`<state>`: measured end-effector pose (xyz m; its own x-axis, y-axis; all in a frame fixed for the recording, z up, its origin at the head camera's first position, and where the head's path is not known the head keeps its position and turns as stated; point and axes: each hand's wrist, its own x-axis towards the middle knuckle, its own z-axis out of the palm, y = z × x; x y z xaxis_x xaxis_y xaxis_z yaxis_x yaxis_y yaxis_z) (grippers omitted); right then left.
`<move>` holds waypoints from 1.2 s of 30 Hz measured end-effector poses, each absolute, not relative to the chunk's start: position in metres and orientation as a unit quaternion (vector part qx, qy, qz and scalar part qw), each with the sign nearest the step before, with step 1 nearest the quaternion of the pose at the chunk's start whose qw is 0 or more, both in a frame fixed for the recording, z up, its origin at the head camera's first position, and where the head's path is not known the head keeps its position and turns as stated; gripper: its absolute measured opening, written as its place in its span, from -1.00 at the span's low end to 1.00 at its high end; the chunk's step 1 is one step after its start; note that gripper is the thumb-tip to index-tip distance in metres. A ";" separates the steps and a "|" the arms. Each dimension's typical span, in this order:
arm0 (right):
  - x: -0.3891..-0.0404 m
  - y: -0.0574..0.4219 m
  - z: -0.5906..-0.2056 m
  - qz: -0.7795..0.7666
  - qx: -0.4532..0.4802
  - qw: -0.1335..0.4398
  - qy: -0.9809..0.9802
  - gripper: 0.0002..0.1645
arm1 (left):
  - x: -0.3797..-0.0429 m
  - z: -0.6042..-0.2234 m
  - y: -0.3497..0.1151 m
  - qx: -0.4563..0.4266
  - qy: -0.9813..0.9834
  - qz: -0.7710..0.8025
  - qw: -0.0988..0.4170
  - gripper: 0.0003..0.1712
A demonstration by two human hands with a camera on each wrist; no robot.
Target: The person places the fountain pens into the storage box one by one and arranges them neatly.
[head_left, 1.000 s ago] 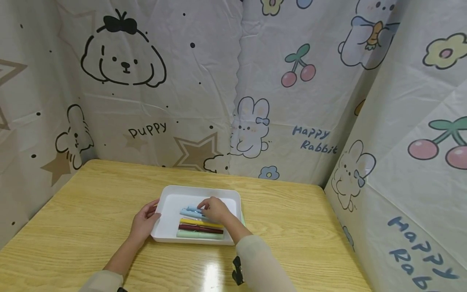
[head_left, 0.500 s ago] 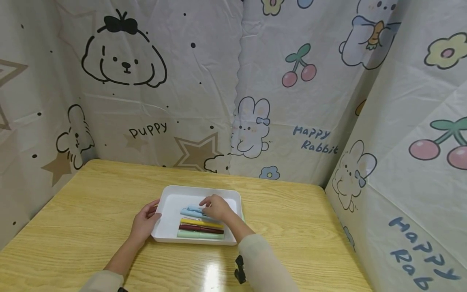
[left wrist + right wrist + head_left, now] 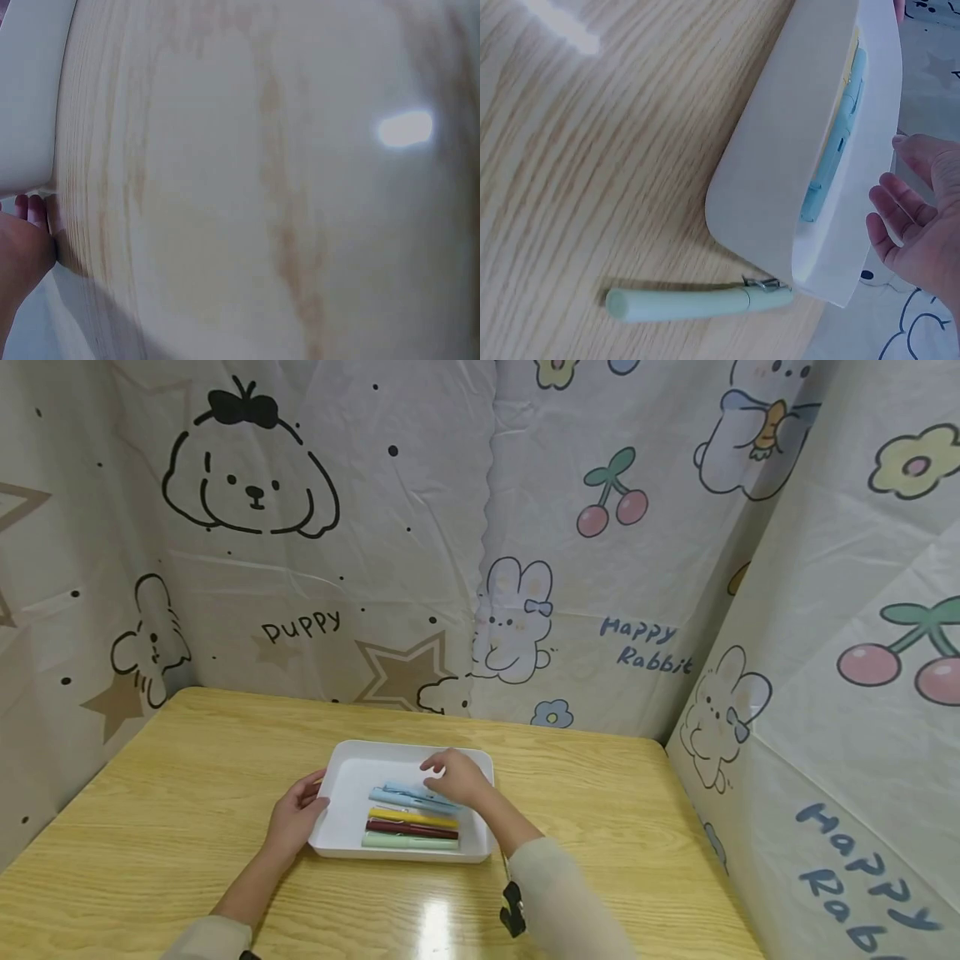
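A white tray [image 3: 348, 777] lies on the table, with pens side by side in it. Nearest the front is a light green pen [image 3: 408, 841], then a dark red pen [image 3: 411, 829] and a yellow pen [image 3: 420, 817]. Behind these lie light blue pens [image 3: 401, 798], one also in the right wrist view. My left hand [image 3: 292, 818] holds the tray's left side, thumb at the rim and fingers along the outside. Over the tray's back right part, my right hand [image 3: 461, 779] hovers with fingers parted and holds nothing.
Just outside the tray's right end, another light green pen [image 3: 697, 302] lies on the wooden table [image 3: 600, 827]. Cloth curtains [image 3: 420, 527] printed with cartoon animals hang behind the table and at both sides.
My right hand has let go of the light blue pen and drawn back up and to the right, showing more of the blue pens. The left hand and tray stay put.
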<state>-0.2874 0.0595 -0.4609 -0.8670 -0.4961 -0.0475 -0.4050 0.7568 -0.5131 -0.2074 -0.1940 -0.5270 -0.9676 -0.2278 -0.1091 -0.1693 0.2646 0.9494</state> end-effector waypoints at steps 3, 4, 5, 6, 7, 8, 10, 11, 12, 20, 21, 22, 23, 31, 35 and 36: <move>-0.288 0.066 -0.459 -0.259 -0.248 0.086 0.929 -0.71 | -0.208 -0.527 -0.194 0.125 -0.795 -0.593 0.026 -0.43; -0.288 0.067 -0.459 -0.261 -0.250 0.086 0.928 -0.70 | -0.208 -0.528 -0.195 0.124 -0.795 -0.593 0.026 -0.43; -0.288 0.069 -0.457 -0.265 -0.251 0.087 0.927 -0.70 | -0.208 -0.528 -0.195 0.124 -0.795 -0.593 0.027 -0.43; -0.287 0.071 -0.456 -0.268 -0.252 0.089 0.925 -0.69 | -0.208 -0.528 -0.195 0.123 -0.796 -0.592 0.027 -0.43; -0.287 0.072 -0.455 -0.271 -0.255 0.089 0.924 -0.68 | -0.208 -0.528 -0.195 0.123 -0.796 -0.593 0.026 -0.43; -0.286 0.074 -0.453 -0.273 -0.256 0.088 0.923 -0.67 | -0.208 -0.528 -0.195 0.123 -0.797 -0.591 0.027 -0.43; -0.285 0.076 -0.450 -0.271 -0.255 0.086 0.924 -0.66 | -0.208 -0.528 -0.195 0.125 -0.799 -0.588 0.027 -0.43; -0.285 0.078 -0.448 -0.271 -0.255 0.084 0.924 -0.66 | -0.208 -0.528 -0.195 0.125 -0.799 -0.587 0.027 -0.43; -0.284 0.079 -0.446 -0.271 -0.253 0.083 0.925 -0.65 | -0.208 -0.528 -0.195 0.126 -0.800 -0.586 0.027 -0.43; -0.284 0.099 -0.441 -0.278 -0.239 0.069 0.928 -0.65 | -0.209 -0.528 -0.195 0.125 -0.799 -0.587 0.027 -0.44; -0.283 0.102 -0.441 -0.276 -0.236 0.068 0.929 -0.65 | -0.209 -0.528 -0.195 0.125 -0.799 -0.587 0.028 -0.44; -0.283 0.105 -0.441 -0.275 -0.233 0.067 0.930 -0.64 | -0.209 -0.529 -0.195 0.125 -0.799 -0.588 0.028 -0.44; -0.283 0.108 -0.441 -0.274 -0.230 0.066 0.932 -0.64 | -0.209 -0.528 -0.194 0.124 -0.798 -0.589 0.028 -0.44; -0.280 0.132 -0.442 -0.294 -0.200 0.060 0.933 -0.62 | -0.208 -0.527 -0.194 0.125 -0.801 -0.585 0.028 -0.43; -0.279 0.142 -0.445 -0.308 -0.182 0.054 0.932 -0.63 | -0.207 -0.528 -0.195 0.126 -0.803 -0.582 0.029 -0.43; -0.278 0.145 -0.446 -0.312 -0.177 0.051 0.932 -0.63 | -0.207 -0.528 -0.194 0.126 -0.802 -0.583 0.028 -0.42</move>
<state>-0.2785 0.1451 -0.4456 -0.9317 -0.3628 0.0153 -0.2987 0.7418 -0.6004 -0.2071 -0.1944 -0.5279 -0.9667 -0.2351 -0.1010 -0.1687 0.2886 0.9425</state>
